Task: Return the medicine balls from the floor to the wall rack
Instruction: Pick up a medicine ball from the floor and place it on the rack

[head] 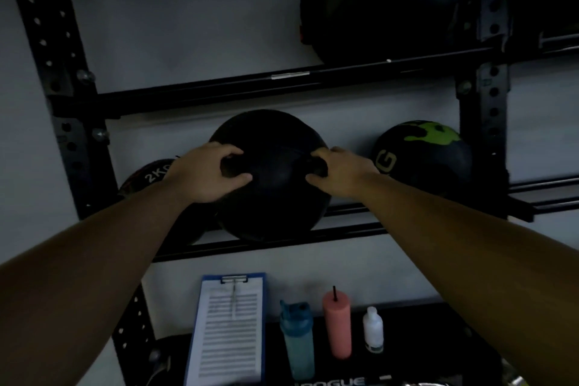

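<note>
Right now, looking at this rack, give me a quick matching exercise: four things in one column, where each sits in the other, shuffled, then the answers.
Things:
1. plain black ball
2. green-splashed ball
3. 2KG ball
4. clipboard

Places:
A. on the lower shelf, left of the teal bottle
B. middle rail, between the left hand and right hand
C. middle rail, far left, partly behind the left forearm
D. middle rail, far right by the upright

Pairs: 1-B, 2-D, 3-C, 4-A
</note>
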`<state>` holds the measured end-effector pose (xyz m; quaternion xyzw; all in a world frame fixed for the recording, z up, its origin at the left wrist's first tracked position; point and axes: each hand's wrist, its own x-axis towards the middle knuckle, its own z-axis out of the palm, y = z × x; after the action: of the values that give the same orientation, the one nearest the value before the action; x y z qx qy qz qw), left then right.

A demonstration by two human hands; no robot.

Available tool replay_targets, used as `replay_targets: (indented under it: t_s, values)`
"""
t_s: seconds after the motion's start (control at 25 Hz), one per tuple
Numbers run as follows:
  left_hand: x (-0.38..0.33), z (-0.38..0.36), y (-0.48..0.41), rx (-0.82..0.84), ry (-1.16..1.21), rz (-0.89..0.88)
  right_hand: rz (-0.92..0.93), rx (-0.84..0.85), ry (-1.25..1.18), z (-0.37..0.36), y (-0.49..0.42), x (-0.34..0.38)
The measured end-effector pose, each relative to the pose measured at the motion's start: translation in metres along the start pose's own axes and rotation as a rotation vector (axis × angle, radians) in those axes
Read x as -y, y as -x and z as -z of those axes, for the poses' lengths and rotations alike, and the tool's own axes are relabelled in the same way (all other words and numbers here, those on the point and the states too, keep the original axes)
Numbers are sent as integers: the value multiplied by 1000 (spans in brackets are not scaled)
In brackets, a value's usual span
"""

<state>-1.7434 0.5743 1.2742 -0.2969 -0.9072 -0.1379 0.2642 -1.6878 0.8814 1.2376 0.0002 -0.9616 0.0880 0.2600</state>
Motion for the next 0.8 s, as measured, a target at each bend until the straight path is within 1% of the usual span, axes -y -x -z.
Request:
replay_targets:
  t_s: [0.12,0.32,0.44,0.56,0.72,0.8]
  values:
    - [-41,1,24,33,-24,-83,-29,-14,46,22,47,-7]
    - [-98,-11,69,77,-17,-236,-199,-17,150,51,151,-14]
    - [-114,-19,105,69,-19,-378,-364,-48,211,70,230,-5]
    - [-118,-27,142,120,51,-466,-581,-61,237,76,321,8]
    - [-135,-53,197,284,141,-516,-783,85,323,75,448,31]
    - [-155,-61,227,348,186,-565,-888,93,349,90,507,44]
